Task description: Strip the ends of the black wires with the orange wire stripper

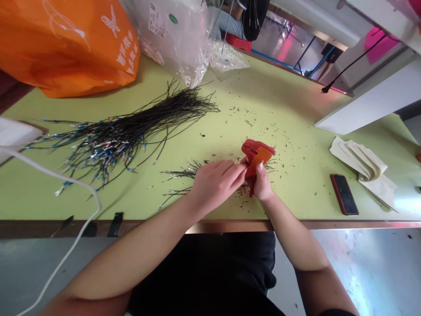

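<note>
My right hand (pixel 262 182) is wrapped round a red and orange wire stripper (pixel 259 160), held just above the table with its thumb along the side. Beside the tool, my left hand (pixel 213 182) is closed in a pinch, its fingertips at the stripper. A dark bit of black wire shows there; most of it is hidden by the fingers. Under and around both hands lies a smaller bunch of black wires (pixel 179 173) with metal ends. Farther left is a large bundle of black wires (pixel 144 120), many with blue and metal terminals.
An orange bag (pixel 85 44) and a clear plastic bag (pixel 180 39) stand at the back left. Black scraps (pixel 248 123) litter the green table (pixel 289 96). A phone (pixel 344 194) and folded papers (pixel 360 160) lie right. A white cable (pixel 82 184) crosses the left edge. Another person (pixel 226 24) sits beyond.
</note>
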A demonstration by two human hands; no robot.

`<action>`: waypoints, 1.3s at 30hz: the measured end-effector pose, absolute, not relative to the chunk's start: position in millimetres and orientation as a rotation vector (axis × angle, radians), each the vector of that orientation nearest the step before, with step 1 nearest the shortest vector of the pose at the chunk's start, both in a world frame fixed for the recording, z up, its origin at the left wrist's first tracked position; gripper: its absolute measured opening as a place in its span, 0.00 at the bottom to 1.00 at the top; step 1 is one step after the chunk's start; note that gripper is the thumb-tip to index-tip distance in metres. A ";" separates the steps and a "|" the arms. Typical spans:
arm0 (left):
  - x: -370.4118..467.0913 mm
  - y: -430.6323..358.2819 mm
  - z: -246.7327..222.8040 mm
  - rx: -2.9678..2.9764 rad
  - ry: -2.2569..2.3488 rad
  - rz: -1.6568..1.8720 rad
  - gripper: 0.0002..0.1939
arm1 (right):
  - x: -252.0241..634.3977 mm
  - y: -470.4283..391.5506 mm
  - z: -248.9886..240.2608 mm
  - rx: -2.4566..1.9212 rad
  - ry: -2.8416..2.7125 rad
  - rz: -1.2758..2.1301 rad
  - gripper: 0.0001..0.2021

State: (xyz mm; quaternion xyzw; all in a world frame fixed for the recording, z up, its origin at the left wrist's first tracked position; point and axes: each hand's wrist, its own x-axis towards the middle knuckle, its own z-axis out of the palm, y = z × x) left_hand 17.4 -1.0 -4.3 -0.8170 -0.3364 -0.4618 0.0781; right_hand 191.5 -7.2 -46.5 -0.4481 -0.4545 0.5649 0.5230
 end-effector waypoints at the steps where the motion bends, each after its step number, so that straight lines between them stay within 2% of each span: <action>1: 17.6 -1.2 -3.9 -2.452 -1.013 -1.376 0.05 | 191.8 -7.8 -46.2 -1.075 -1.087 1.351 0.30; 18: 17.5 -3.1 -2.9 -2.487 -1.049 -1.332 0.09 | 186.0 -11.1 -33.9 -1.091 -1.114 1.353 0.31; 39: 17.1 -2.8 -1.2 -2.487 -1.000 -1.376 0.07 | 182.6 -10.2 -27.8 -1.035 -1.107 1.353 0.29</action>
